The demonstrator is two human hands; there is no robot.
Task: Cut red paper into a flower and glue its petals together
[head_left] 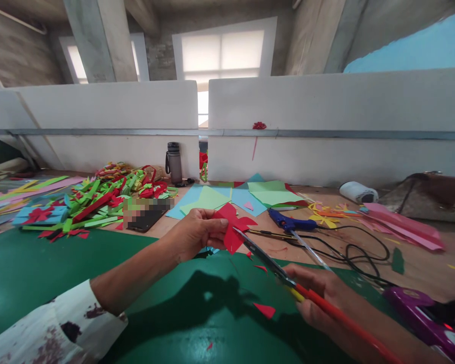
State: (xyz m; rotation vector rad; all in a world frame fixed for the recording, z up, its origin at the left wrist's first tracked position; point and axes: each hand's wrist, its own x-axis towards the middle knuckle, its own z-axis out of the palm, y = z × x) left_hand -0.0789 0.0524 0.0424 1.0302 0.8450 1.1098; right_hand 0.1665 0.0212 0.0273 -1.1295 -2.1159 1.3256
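My left hand (199,233) pinches a red paper flower (235,233) by its left edge, thumb on top, above the green mat (144,283). My right hand (322,296) grips scissors (275,268) with metal blades and red and yellow on the handle part. The blade tips reach the flower's right side near its middle; whether they touch the paper I cannot tell. Small red paper scraps (265,310) lie on the mat beneath. Part of the right hand's fingers is hidden behind the scissors.
Green and red paper strips (102,194) pile up at left beside a phone (147,217) and a bottle (174,163). Coloured sheets (205,198) lie behind my hands. A blue glue gun (291,222) and its black cable (358,255) occupy the right, near a purple device (420,318).
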